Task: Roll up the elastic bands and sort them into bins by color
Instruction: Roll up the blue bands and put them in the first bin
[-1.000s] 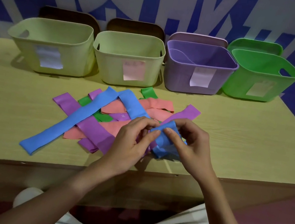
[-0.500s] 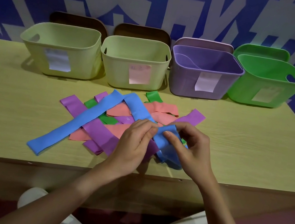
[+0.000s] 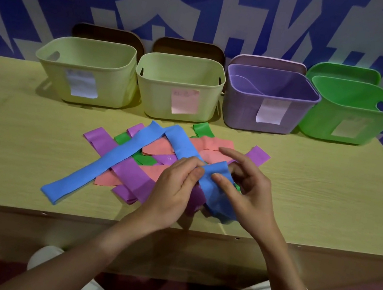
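Observation:
A heap of flat elastic bands lies mid-table: purple (image 3: 129,172), pink (image 3: 213,146) and green (image 3: 202,129) ones, with a long blue band (image 3: 115,162) draped across them. My left hand (image 3: 175,188) pinches the near end of a blue band (image 3: 213,174) between thumb and fingers. My right hand (image 3: 248,193) holds the same end with its thumb on the band, index finger stretched out above the heap. The band's end is folded over between both hands. Behind the heap stand two pale yellow bins (image 3: 83,97), (image 3: 155,110), a purple bin (image 3: 241,118) and a green bin (image 3: 321,127).
Each bin has a paper label on its front and a lid leaning behind it. The wooden table (image 3: 330,194) ends in a front edge just below my wrists. A blue and white patterned wall rises behind the bins.
My right hand's fingers have spread, its index finger lifting off the band. The folded blue end has turned a little further between my hands. The view has shifted slightly.

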